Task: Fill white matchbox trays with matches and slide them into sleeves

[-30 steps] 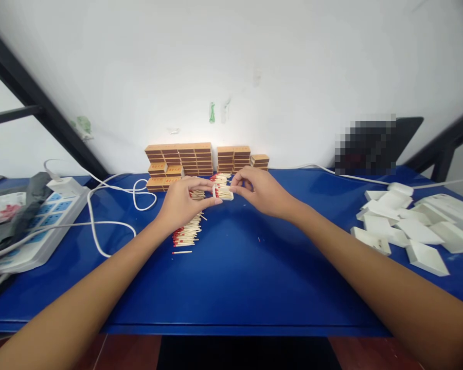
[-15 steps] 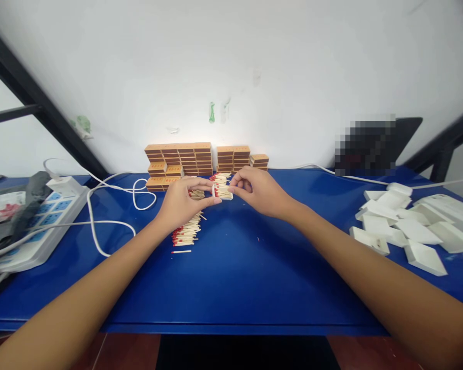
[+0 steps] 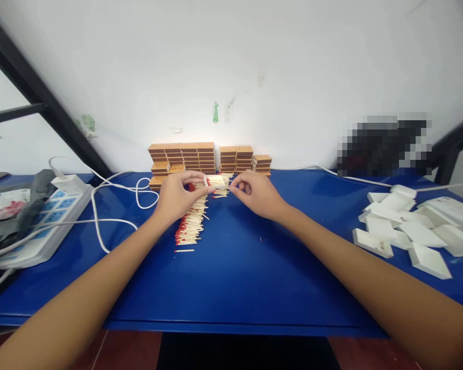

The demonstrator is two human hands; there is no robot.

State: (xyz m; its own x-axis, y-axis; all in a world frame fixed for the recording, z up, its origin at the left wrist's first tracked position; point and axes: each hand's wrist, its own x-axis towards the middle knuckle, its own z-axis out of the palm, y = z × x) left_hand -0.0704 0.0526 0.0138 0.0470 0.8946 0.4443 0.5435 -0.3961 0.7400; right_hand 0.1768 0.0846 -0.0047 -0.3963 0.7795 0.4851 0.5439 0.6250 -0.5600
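Observation:
My left hand (image 3: pixel 175 198) grips a small white matchbox tray (image 3: pixel 206 181) between thumb and fingers, with red-tipped matches lying in it. Just right of the tray, my right hand (image 3: pixel 256 191) is closed in a pinch at the pale ends of a few matches (image 3: pixel 221 193); how many it grips I cannot tell. Under and in front of the left hand spreads a long pile of matches (image 3: pixel 191 226), their red heads mostly to the left. One single match (image 3: pixel 184 251) lies apart at the pile's near end.
Stacked matchboxes (image 3: pixel 182 151) stand against the wall, with shorter stacks (image 3: pixel 236 159) to their right. Several white trays (image 3: pixel 380 228) lie heaped at the right. A power strip (image 3: pixel 56 216) and white cables (image 3: pixel 96 216) occupy the left of the blue table (image 3: pixel 254 288).
The tray in my left hand has moved up and slightly left, away from my right hand. My right fingers have left the tray's edge and are now at the matches beside it.

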